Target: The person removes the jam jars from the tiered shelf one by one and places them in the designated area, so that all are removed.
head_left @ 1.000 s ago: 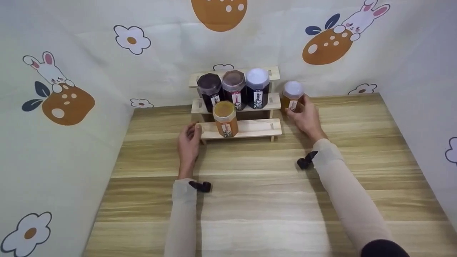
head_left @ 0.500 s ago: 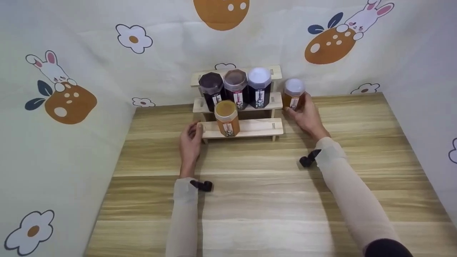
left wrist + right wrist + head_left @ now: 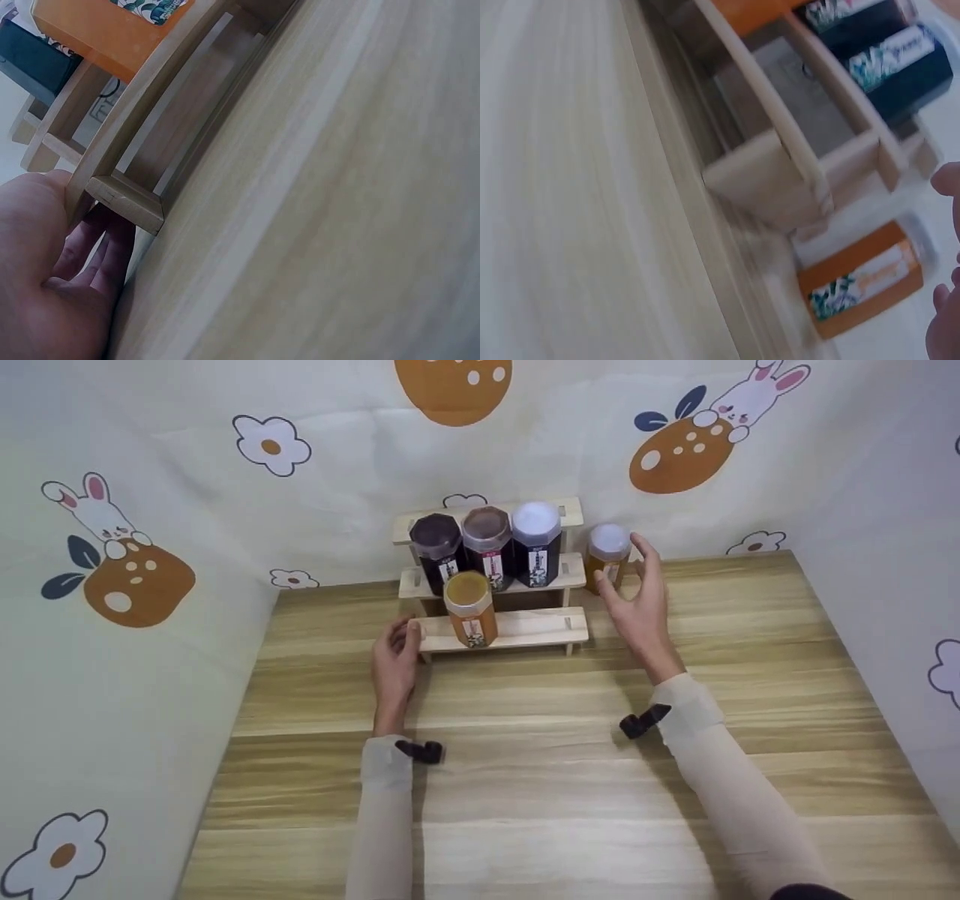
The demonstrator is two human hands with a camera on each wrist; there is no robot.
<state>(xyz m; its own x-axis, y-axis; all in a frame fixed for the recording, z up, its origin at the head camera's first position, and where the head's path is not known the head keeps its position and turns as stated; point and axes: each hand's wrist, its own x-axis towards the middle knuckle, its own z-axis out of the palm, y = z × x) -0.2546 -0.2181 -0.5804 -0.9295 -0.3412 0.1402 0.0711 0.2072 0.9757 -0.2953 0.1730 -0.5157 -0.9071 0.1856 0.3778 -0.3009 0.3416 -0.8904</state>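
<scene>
Wood-grained counter lies nearest; the left hand pinches the wooden rack by its near left end. Farther, the right hand, grip apart, is beside the small amber jar, right of the rack; unhurried, even movement should keep it upright.

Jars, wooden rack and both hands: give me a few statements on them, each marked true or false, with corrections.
1. Three dark jars stand on the middle tier. True.
2. The orange jar stands on the middle tier. False: the orange jar is on the bottom tier.
3. The left hand grips the rack. True.
4. The amber jar lies on its side. False: the amber jar stands upright.
5. The right hand is nearest the amber jar. True.
</scene>
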